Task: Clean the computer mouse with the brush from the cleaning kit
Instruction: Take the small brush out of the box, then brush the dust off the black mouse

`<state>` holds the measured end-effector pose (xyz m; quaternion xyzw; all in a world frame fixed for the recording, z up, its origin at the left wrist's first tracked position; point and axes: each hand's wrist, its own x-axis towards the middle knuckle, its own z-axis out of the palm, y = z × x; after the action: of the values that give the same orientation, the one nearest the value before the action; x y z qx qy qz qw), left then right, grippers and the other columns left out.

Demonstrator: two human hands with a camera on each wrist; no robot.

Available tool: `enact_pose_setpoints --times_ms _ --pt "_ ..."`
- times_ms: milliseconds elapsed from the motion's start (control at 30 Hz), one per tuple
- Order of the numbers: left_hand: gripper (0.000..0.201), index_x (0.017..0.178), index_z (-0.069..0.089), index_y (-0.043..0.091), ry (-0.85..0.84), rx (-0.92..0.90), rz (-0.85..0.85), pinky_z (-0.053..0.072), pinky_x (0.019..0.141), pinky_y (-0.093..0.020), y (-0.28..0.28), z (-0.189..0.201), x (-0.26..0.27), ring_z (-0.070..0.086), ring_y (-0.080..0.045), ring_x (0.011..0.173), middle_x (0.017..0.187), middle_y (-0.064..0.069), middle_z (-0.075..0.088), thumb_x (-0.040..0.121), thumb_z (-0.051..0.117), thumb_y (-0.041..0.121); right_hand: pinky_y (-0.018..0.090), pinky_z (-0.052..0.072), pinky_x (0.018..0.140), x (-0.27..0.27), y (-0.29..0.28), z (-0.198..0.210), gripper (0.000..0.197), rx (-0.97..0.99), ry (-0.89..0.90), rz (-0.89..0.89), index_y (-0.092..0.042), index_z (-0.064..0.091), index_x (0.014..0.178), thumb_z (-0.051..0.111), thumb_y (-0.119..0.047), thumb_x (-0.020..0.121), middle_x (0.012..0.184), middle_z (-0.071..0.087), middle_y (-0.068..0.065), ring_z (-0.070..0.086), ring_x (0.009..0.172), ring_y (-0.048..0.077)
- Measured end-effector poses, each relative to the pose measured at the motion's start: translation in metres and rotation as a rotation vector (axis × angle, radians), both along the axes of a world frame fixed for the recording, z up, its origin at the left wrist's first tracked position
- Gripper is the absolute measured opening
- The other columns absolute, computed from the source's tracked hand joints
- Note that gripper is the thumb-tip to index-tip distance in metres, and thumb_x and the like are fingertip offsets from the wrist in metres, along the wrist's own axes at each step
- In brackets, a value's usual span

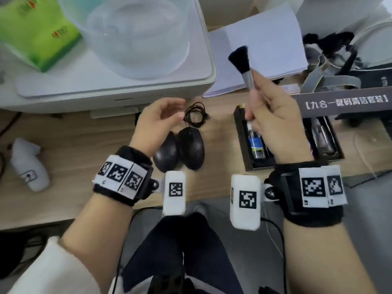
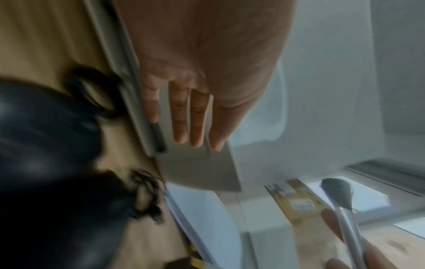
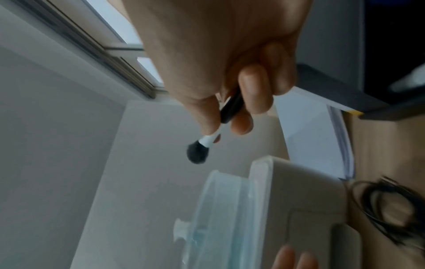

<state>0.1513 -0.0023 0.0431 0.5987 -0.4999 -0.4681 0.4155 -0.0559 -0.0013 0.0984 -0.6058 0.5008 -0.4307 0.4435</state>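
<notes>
**Brush in hand, mouse not yet touched**

Item 1. Left hand (image 1: 157, 122): raised over the light wooden desk (image 1: 70, 149), fingers straight and relaxed, holding nothing. It hovers just above and left of the mouse, apart from it.

Item 2. Glossy black oval computer mouse (image 1: 192, 148): lies flat on the desk between the two hands, with a second dark rounded piece (image 1: 166, 154) touching its left side. What that piece is cannot be told. The thin black cable (image 1: 195, 114) lies coiled just beyond the mouse.

Item 3. Right hand (image 1: 273, 122): thumb and fingers curled round the handle of the soft black-bristled brush with a silver ferrule (image 1: 244, 66). The bristles point up and away, well apart from the mouse.

Item 4. Open black cleaning-kit box (image 1: 250, 162): just right of the mouse, beneath the right hand, with a small clear bottle (image 1: 255, 145) seated in a compartment.

Item 5. Farther back: white printer (image 1: 127, 90) carrying a clear plastic basin (image 1: 135, 35), and a stack of white paper (image 1: 258, 49).

Progress, as judged: the brush appears to be out of the kit and gripped, so fetching is done. No bristle meets the mouse, so brushing has not begun. Remaining: steady or lift the mouse with the free left hand, turn the bristles downward, and sweep its shell and seams.
</notes>
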Motion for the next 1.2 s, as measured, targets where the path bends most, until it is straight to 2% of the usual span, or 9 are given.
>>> enact_pose_setpoints --times_ms 100,167,267,400,567,766,933,1066,1200 --pt "0.032 0.113 0.060 0.011 -0.080 0.102 0.208 0.047 0.089 -0.018 0.030 -0.034 0.033 0.058 -0.010 0.094 0.108 -0.001 0.063 0.082 0.062 0.003 0.007 0.038 0.059 0.024 -0.002 -0.025 0.033 0.097 0.042 0.055 -0.034 0.057 0.116 0.054 -0.018 0.088 0.067 0.058 -0.023 0.052 0.060 -0.009" --pt "0.039 0.119 0.055 0.011 -0.112 0.193 0.276 0.046 0.089 -0.018 0.043 -0.055 0.044 0.056 -0.013 0.103 0.115 -0.002 0.060 0.081 0.064 0.005 0.008 0.041 0.058 0.034 -0.002 -0.036 0.024 0.144 0.083 0.075 -0.026 0.067 0.103 0.062 -0.011 0.085 0.073 0.064 -0.018 0.057 0.063 -0.005" --pt "0.063 0.130 0.046 0.014 -0.076 0.215 0.209 0.039 0.099 -0.019 0.057 -0.073 0.049 0.047 -0.010 0.118 0.130 -0.001 0.051 0.073 0.072 0.005 0.012 0.043 0.052 0.047 -0.002 -0.047 0.021 0.176 0.099 0.085 -0.027 0.065 0.076 0.068 -0.007 0.079 0.060 0.066 -0.010 0.056 0.051 0.000" --pt "0.093 0.131 0.035 0.039 -0.299 0.122 -0.068 0.018 0.117 -0.036 0.060 -0.079 0.055 0.024 -0.017 0.140 0.152 -0.001 0.027 0.056 0.085 0.016 0.009 0.040 0.045 0.062 -0.003 -0.058 0.020 0.210 0.070 0.097 -0.024 0.063 0.077 0.066 -0.004 0.080 0.053 0.064 -0.013 0.052 0.042 0.003" --pt "0.110 0.137 0.024 0.049 -0.438 0.182 -0.219 0.008 0.113 -0.059 0.049 -0.080 0.047 0.003 -0.021 0.144 0.151 0.024 0.005 0.046 0.086 0.041 0.014 0.047 0.052 0.068 0.000 -0.068 0.026 0.261 0.015 0.085 -0.023 0.068 0.091 0.061 0.000 0.082 0.061 0.065 -0.006 0.058 0.051 0.006" --pt "0.093 0.138 0.031 0.041 -0.552 0.138 -0.132 0.009 0.106 -0.035 0.057 -0.095 0.046 0.010 -0.020 0.143 0.157 0.014 0.009 0.060 0.080 0.035 0.013 0.051 0.055 0.079 0.008 -0.076 0.023 0.273 0.003 0.094 -0.026 0.067 0.089 0.067 -0.005 0.081 0.065 0.067 -0.007 0.060 0.051 0.003" --pt "0.107 0.142 0.021 0.038 -0.497 0.115 -0.087 0.014 0.114 -0.045 0.065 -0.100 0.053 0.020 -0.024 0.141 0.157 0.010 0.012 0.052 0.077 0.052 0.011 0.047 0.062 0.093 0.014 -0.082 0.020 0.195 0.001 0.125 -0.022 0.061 0.075 0.067 -0.004 0.080 0.064 0.066 -0.016 0.059 0.061 -0.004" --pt "0.120 0.146 0.010 0.029 -0.539 0.142 -0.037 0.001 0.116 -0.045 0.066 -0.107 0.048 0.015 -0.014 0.144 0.158 0.005 0.007 0.048 0.072 0.062 0.021 0.049 0.074 0.102 0.020 -0.093 0.003 0.091 0.128 0.156 -0.025 0.064 0.080 0.066 -0.023 0.080 0.077 0.063 -0.016 0.060 0.074 0.001" --pt "0.119 0.146 0.012 0.027 -0.564 0.138 -0.043 0.002 0.117 -0.047 0.064 -0.108 0.049 0.014 -0.015 0.144 0.158 0.006 0.011 0.048 0.067 0.066 0.026 0.045 0.066 0.107 0.019 -0.100 0.011 0.161 0.257 0.231 -0.035 0.061 0.069 0.062 -0.030 0.079 0.073 0.070 -0.008 0.057 0.060 0.001"
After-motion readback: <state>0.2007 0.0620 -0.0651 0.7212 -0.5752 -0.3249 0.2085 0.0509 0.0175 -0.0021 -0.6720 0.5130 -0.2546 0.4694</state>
